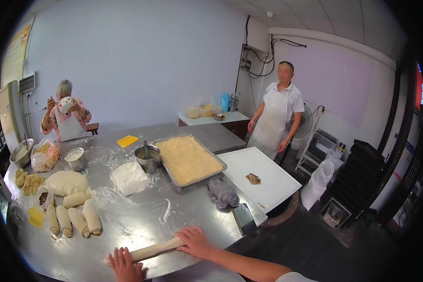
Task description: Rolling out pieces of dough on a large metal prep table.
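A tall yellow-and-white poster [16,54] hangs on the left wall. A clear plastic bag [45,155] of crumbly filling sits at the desk's far left. A white sack [317,183] stands on the floor at right, and a red lit sign [419,88] glows at the far right.

A large stainless-steel worktable [141,221], dusted with flour, fills the lower left of the frame. On it: a long pale dough rope [148,251] at the lower edge; four short dough rolls [74,221] at lower left; a rounded dough mound [66,182]; a white flour heap [129,177]; a small steel pot [148,157] at centre; a rectangular metal tray of yellow crumb [189,160]; a white cutting board [258,177] at right; a yellow plastic scraper [127,140].
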### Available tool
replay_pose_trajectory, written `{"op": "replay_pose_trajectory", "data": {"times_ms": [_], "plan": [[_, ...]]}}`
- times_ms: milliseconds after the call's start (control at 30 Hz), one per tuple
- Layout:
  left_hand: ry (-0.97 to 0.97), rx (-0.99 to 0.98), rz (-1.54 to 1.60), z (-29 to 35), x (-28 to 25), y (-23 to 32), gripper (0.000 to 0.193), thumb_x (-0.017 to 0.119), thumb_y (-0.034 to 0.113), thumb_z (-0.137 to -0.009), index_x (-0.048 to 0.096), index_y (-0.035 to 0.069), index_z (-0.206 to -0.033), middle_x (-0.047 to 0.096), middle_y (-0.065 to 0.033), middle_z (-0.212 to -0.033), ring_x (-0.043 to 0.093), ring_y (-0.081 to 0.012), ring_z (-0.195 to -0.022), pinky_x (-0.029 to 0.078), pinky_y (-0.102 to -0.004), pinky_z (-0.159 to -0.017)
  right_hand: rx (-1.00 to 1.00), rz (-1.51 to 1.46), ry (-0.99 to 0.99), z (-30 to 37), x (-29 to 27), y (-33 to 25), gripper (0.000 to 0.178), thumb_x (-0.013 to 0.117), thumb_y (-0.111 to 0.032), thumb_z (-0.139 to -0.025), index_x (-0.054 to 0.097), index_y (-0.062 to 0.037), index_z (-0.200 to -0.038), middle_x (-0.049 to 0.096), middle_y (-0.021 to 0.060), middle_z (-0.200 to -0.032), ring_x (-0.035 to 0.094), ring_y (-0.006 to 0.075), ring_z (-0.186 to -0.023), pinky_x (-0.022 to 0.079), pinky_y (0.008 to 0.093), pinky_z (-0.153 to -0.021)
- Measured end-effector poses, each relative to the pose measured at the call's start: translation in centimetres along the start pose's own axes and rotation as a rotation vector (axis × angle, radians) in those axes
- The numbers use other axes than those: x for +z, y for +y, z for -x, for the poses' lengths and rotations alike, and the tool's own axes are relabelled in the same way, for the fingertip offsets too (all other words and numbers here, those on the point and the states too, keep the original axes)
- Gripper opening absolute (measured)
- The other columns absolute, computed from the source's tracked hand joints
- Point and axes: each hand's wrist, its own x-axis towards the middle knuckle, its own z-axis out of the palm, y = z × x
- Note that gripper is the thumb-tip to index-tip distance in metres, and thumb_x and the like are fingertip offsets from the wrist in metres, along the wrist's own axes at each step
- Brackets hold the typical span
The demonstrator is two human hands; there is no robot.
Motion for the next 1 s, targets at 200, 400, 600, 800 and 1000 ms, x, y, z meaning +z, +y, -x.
{"op": "replay_pose_trajectory", "data": {"times_ms": [200,400,600,800,1000], "plan": [[0.131,0.168,0.308,-5.0,4.4,10.5,0.064,0.072,0.028,-0.087,0.052,-0.003,-0.139,0.056,-0.0255,-0.137,0.052,-0.0432,-0.132,0.034,-0.066,-0.114,0.087,-0.172,-0.231,-0.7,-0.5,2.2,0.058,0.081,-0.036,-0.084,0.063,-0.0035,-0.128,0.066,0.0184,-0.122,0.061,0.0394,-0.118,0.047,0.0517,-0.1],[0.413,0.318,0.235,-9.9,6.2,17.0,0.052,0.06,0.035,-0.099,0.054,0.0,-0.138,0.062,-0.015,-0.125,0.058,-0.0303,-0.112,0.044,-0.0482,-0.096,0.105,-0.217,-0.086,1.1,-2.9,4.1,0.054,0.079,-0.028,-0.084,0.061,-0.0054,-0.13,0.065,0.0142,-0.128,0.059,0.0382,-0.121,0.043,0.0507,-0.104],[0.257,0.271,0.193,-10.0,5.8,16.0,0.056,0.059,0.04,-0.098,0.054,0.001,-0.139,0.062,-0.0106,-0.121,0.058,-0.0245,-0.108,0.045,-0.0416,-0.091,0.16,-0.184,-0.137,0.4,-2.2,3.0,0.057,0.078,-0.019,-0.083,0.06,-0.0081,-0.136,0.061,0.0125,-0.131,0.054,0.0353,-0.126,0.04,0.0478,-0.108],[0.192,0.291,0.123,-9.9,5.4,16.2,0.057,0.058,0.038,-0.098,0.053,0.001,-0.141,0.061,-0.0098,-0.121,0.058,-0.0241,-0.107,0.044,-0.0408,-0.092,0.194,-0.278,-0.119,1.2,-2.6,3.3,0.056,0.077,-0.012,-0.081,0.06,-0.0066,-0.134,0.062,0.0156,-0.13,0.054,0.0375,-0.126,0.04,0.0493,-0.109],[0.36,0.35,0.158,-10.8,5.5,17.0,0.061,0.059,0.033,-0.098,0.049,-0.003,-0.147,0.06,-0.0104,-0.121,0.058,-0.0237,-0.107,0.045,-0.0389,-0.091,0.25,-0.303,-0.021,0.9,-3.0,3.6,0.053,0.077,-0.007,-0.078,0.062,-0.0056,-0.129,0.064,0.0156,-0.127,0.056,0.039,-0.122,0.042,0.049,-0.106]]}}
